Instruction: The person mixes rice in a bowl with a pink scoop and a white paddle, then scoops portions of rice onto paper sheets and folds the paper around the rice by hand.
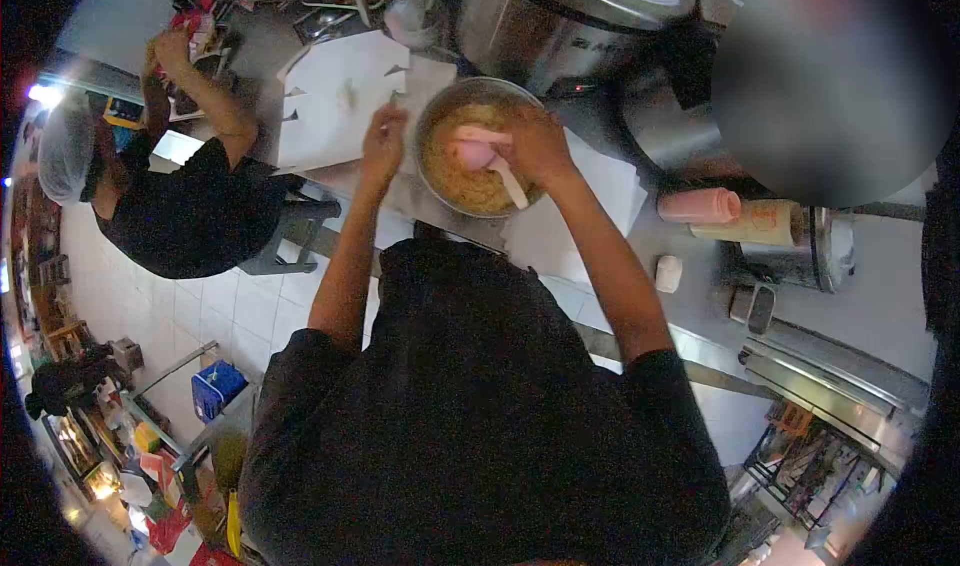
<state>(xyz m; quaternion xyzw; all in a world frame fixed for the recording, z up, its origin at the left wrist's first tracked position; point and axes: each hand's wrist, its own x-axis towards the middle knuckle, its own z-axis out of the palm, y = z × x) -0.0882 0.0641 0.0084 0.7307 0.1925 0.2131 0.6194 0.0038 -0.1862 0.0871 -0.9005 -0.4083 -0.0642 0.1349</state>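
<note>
A round metal bowl (428, 181) of yellowish-brown food stands on the counter in front of me. Inside it rest a pink scoop (474, 154) and a pale handle (511, 184). My right hand (537, 147) reaches over the bowl's right side, its fingers closed around the end of a pink handle. To the left of the bowl, my left hand (386, 143) is raised above the counter with its fingers bent together; whatever they hold, if anything, is too small to make out. White paper sheets (335, 116) lie beside and behind that hand. More white paper (600, 191) lies to the bowl's right.
Large metal cookers (520, 26) stand behind the bowl. Pink cups (698, 206) and a yellowish printed stack (750, 223) lie at the right, near a small white object (669, 273). A co-worker (190, 206) in dark clothing and a hair net works at the left.
</note>
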